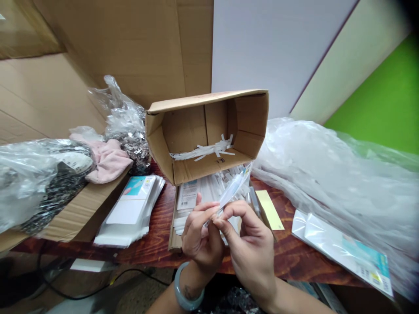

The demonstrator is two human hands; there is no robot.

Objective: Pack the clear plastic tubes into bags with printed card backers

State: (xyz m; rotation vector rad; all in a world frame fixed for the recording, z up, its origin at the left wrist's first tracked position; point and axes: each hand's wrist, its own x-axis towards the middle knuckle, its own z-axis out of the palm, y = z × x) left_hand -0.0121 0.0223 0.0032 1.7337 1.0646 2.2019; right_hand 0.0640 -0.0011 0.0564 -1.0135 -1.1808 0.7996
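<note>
Both hands pinch a thin clear plastic packet with a white insert, seen nearly edge-on and slanting up to the right. My left hand, with a pale bangle at the wrist, grips its lower end. Finger and thumb of my right hand close on the same end, right against the left fingertips. What the fingertips do to the packet's edge is hidden. Just beneath lies a shallow cardboard box filled with white packets and printed cards, partly covered by my hands.
An open cardboard box lies tilted behind, white strips inside. To the left are a stack of carded sleeves, a pink cloth and bags of small shiny pieces. Rightward lie a yellow slip, packets and plastic sheeting.
</note>
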